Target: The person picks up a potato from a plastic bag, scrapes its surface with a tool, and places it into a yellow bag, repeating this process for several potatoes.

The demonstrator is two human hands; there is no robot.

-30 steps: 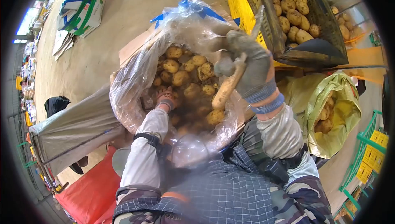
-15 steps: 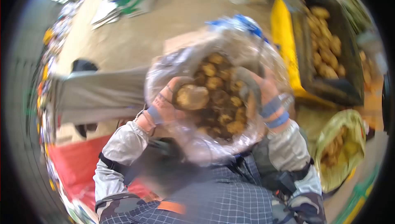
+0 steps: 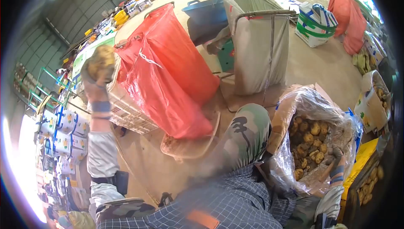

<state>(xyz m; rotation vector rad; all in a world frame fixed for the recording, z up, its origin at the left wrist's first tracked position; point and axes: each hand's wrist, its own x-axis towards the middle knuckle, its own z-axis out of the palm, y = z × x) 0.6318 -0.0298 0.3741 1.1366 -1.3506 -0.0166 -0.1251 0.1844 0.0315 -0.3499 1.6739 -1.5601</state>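
My left hand [image 3: 97, 71], in a dark glove, is raised at the far left, gripping a potato [image 3: 104, 60]. The potato is brownish-yellow and slightly blurred. It is held beside the red sack [image 3: 168, 69], above a white plastic crate [image 3: 130, 113]. On the right, my right hand [image 3: 335, 161], gloved too, rests at the inner side of a plastic-lined box [image 3: 283, 121]. Its fingers look spread against the clear liner, with nothing visible in them. Several soil-covered potatoes [image 3: 309, 145] lie inside that box, just left of this hand.
A grey sack on a metal frame [image 3: 261, 52] stands ahead, with a blue tub [image 3: 206, 12] behind it. To my right is a yellow crate [image 3: 357, 170] of potatoes. A shallow tan tray [image 3: 189, 145] lies under the red sack. Stacked white boxes [image 3: 65, 138] line the left.
My left hand has lifted the potato out of the plastic-lined box and swung it far left. The view has turned left. My right hand stays at the box.
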